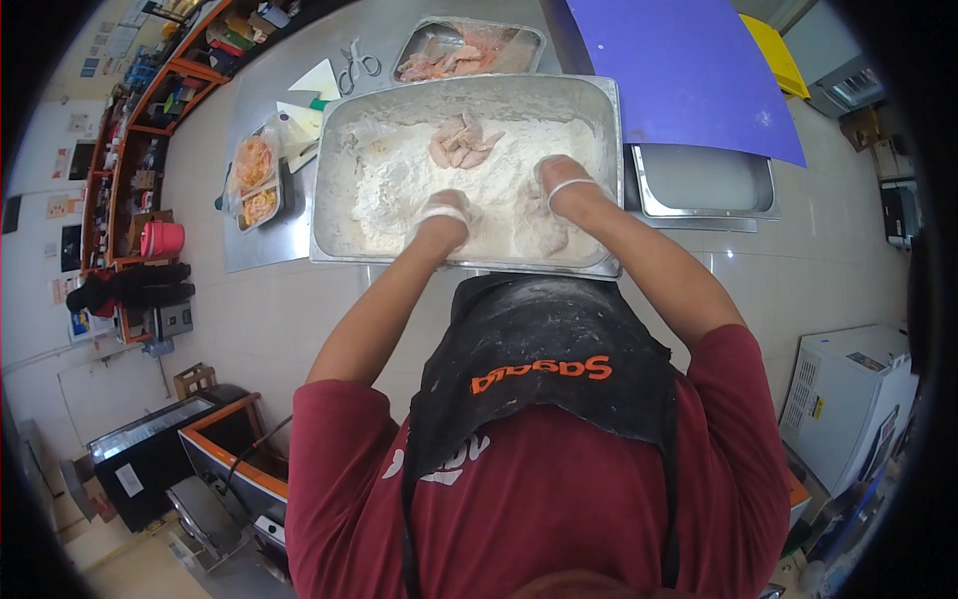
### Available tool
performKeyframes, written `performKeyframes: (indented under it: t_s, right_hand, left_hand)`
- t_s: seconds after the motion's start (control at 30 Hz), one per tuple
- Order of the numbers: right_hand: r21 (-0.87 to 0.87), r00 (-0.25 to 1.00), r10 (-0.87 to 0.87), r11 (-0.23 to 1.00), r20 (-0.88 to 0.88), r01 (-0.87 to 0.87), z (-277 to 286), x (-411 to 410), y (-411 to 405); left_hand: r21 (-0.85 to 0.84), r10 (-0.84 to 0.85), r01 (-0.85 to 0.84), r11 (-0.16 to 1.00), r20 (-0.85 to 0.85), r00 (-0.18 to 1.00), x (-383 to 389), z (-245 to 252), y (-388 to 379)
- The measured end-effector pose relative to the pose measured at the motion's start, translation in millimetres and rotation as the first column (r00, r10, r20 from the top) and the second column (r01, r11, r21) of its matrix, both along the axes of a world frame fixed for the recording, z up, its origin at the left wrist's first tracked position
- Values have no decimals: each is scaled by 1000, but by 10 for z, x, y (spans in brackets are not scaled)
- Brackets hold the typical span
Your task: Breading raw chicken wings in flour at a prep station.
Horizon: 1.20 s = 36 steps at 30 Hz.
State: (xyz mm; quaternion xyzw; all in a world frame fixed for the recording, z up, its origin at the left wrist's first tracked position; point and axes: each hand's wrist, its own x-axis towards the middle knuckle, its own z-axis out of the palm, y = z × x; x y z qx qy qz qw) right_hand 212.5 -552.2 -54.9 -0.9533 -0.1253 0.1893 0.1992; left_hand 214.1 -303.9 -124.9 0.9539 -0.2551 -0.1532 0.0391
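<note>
A deep steel pan (449, 93) of white flour (389, 187) stands before me. My left hand (443, 211), in a clear plastic glove, is sunk in the flour at the pan's near side, its fingers hidden. My right hand (563, 180), also gloved, reaches down into the right part of the pan. Flour-coated chicken pieces (545, 233) lie under and beside it; whether its fingers grip one is hidden. A small heap of raw chicken pieces (462, 142), barely floured, rests on the flour towards the pan's far side.
Behind the pan sits a steel tray (540, 45) of raw chicken with plastic film. Scissors (356, 66) and a container of bagged orange-yellow food (258, 180) lie left on the steel table (262, 254). A purple sheet (688, 75) overhangs a tray of whitish liquid (700, 180) at right.
</note>
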Motion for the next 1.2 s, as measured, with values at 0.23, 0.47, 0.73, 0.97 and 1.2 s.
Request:
performKeyframes:
  t_s: [0.23, 0.47, 0.73, 0.97, 1.2]
  right_hand:
    - [-2, 981, -124, 992, 146, 125, -282, -57, 52]
    - [-90, 989, -37, 995, 145, 51, -245, -143, 159]
    - [-138, 989, -21, 990, 145, 41, -24, -156, 135]
    - [-76, 987, -25, 996, 162, 38, 41, -150, 145]
    - [42, 967, -41, 999, 251, 32, -2, -181, 133]
  left_hand:
    - [-173, 216, -215, 961, -15, 976, -123, 343, -262]
    - [-221, 167, -161, 962, 8, 986, -53, -45, -52]
    - [-260, 179, -180, 949, -28, 984, -85, 336, -146]
    - [21, 194, -193, 981, -63, 979, 18, 390, -265]
    - [-240, 151, -151, 959, -20, 988, -16, 595, -220]
